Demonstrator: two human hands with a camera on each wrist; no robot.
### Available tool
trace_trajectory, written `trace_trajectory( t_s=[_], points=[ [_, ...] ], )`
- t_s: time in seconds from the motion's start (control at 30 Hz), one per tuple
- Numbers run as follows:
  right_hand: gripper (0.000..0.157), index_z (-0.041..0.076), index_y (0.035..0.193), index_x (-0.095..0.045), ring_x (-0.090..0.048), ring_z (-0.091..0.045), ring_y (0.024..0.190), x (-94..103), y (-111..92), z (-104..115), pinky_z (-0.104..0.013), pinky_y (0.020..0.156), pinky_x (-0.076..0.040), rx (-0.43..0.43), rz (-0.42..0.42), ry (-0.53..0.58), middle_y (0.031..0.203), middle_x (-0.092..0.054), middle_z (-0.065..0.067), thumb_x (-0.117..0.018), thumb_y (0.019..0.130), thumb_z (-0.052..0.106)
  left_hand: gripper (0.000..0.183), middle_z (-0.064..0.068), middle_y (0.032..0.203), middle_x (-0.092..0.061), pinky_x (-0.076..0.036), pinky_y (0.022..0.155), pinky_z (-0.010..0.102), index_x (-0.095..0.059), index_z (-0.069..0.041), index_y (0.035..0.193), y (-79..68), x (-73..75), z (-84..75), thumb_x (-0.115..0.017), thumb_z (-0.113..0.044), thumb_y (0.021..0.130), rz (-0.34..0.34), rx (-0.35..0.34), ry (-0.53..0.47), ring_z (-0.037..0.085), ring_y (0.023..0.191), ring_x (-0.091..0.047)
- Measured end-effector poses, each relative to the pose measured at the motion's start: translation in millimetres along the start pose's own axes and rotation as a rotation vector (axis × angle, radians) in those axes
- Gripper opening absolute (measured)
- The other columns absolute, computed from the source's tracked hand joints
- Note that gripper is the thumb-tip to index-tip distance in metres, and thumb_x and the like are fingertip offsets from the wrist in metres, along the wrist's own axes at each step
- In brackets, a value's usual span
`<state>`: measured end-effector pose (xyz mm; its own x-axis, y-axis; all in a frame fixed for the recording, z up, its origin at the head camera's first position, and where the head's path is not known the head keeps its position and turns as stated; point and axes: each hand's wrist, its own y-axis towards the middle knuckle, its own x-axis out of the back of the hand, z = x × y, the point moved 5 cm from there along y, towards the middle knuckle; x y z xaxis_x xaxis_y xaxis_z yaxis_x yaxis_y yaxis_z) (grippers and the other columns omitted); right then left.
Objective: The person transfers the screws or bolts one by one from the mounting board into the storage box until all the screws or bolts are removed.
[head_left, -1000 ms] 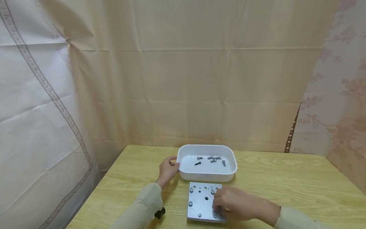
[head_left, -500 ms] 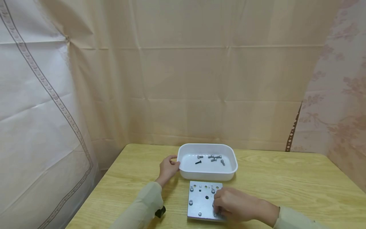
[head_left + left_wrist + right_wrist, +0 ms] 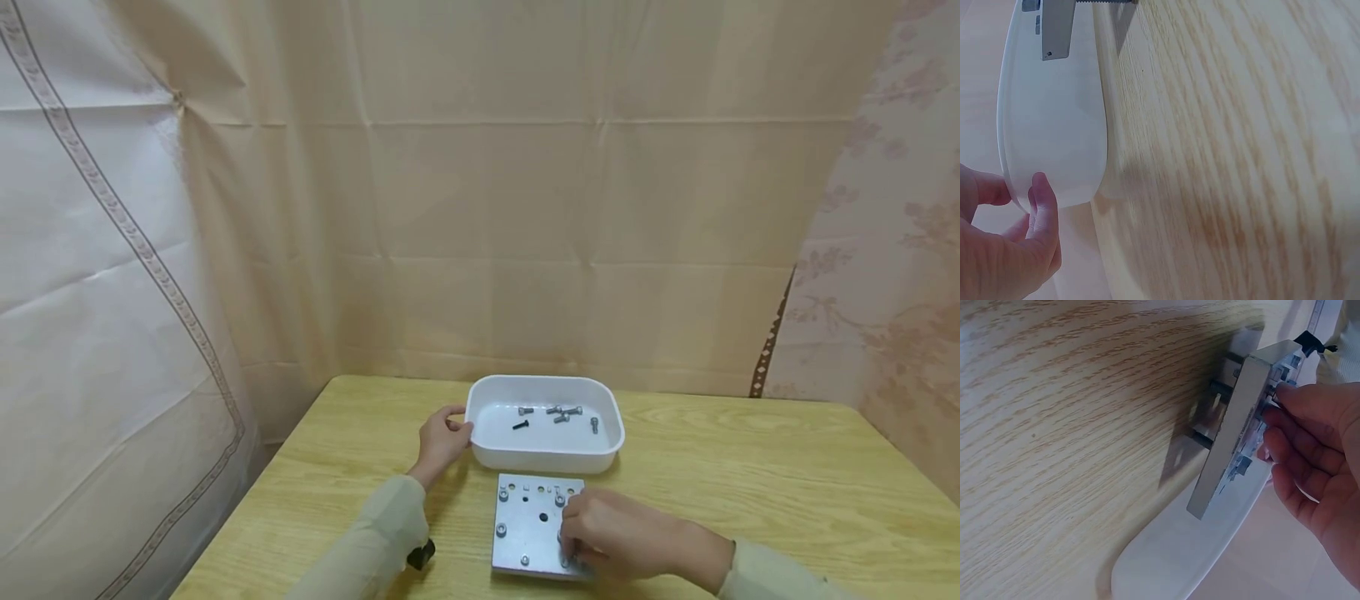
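My left hand grips the left end of a white plastic tray, thumb at the rim and fingers against the outer wall. In the left wrist view the same hand shows at the tray's corner. Before the tray lies a silver metal plate with holes and several socket-head bolts. My right hand is over the plate's right front part. In the right wrist view its thumb and forefinger pinch a small bolt on the plate's face, mostly hidden by the fingertips. Bolt shanks stick out beneath the plate.
Several loose silver bolts and one black bolt lie inside the tray. The wood-grain table reaches back to a beige curtain. A black object shows by the left sleeve.
The silver bolt at the tray's right has rolled slightly to the right and turned. My right fingers have shifted a little at the plate's front right; the left hand keeps its place.
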<state>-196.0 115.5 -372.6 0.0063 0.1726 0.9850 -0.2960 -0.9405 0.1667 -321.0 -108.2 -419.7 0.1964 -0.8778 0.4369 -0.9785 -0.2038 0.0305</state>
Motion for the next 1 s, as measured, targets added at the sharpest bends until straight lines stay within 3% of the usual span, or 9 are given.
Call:
trace_trajectory(
  t_s=[0.23, 0.5, 0.7, 1.0],
  points=[
    [0.018, 0.023, 0.082, -0.067, -0.047, 0.008, 0.070, 4.8, 1, 1, -0.005, 0.066, -0.037, 0.012, -0.003, -0.014, 0.075, -0.061, 0.017, -0.077, 0.073, 0.009, 0.033, 0.015, 0.081, -0.066, -0.055, 0.055, 0.020, -0.063, 0.003, 0.116, 0.7, 0.6, -0.7, -0.065, -0.006, 0.084, 0.002, -0.016, -0.022, 0.012, 0.061, -0.061],
    [0.017, 0.020, 0.083, -0.069, -0.045, 0.008, 0.070, 9.3, 3, 1, -0.005, 0.065, -0.038, -0.065, 0.022, 0.073, 0.076, -0.061, 0.016, -0.076, 0.074, 0.008, 0.033, 0.014, 0.079, -0.066, -0.055, 0.055, 0.020, -0.064, 0.003, 0.115, -0.9, 0.5, -0.4, -0.065, -0.006, 0.083, -0.007, -0.018, -0.016, 0.011, 0.059, -0.060],
    [0.018, 0.020, 0.078, -0.066, -0.045, 0.007, 0.070, 16.8, 4, 1, -0.005, 0.065, -0.036, -0.024, -0.036, 0.019, 0.075, -0.059, 0.015, -0.075, 0.069, 0.008, 0.033, 0.014, 0.079, -0.066, -0.055, 0.055, 0.020, -0.064, 0.003, 0.115, -1.4, -0.2, 0.8, -0.065, -0.006, 0.084, -0.010, -0.032, -0.017, 0.010, 0.058, -0.061],
    [0.016, 0.020, 0.078, -0.065, -0.046, 0.007, 0.070, 26.0, 13, -8, -0.007, 0.066, -0.040, -0.038, -0.053, 0.021, 0.074, -0.058, 0.015, -0.074, 0.073, 0.008, 0.032, 0.015, 0.078, -0.067, -0.055, 0.054, 0.021, -0.064, 0.003, 0.114, -2.6, 0.0, 0.7, -0.065, -0.005, 0.083, -0.008, -0.041, -0.028, 0.009, 0.057, -0.060]
  ],
)
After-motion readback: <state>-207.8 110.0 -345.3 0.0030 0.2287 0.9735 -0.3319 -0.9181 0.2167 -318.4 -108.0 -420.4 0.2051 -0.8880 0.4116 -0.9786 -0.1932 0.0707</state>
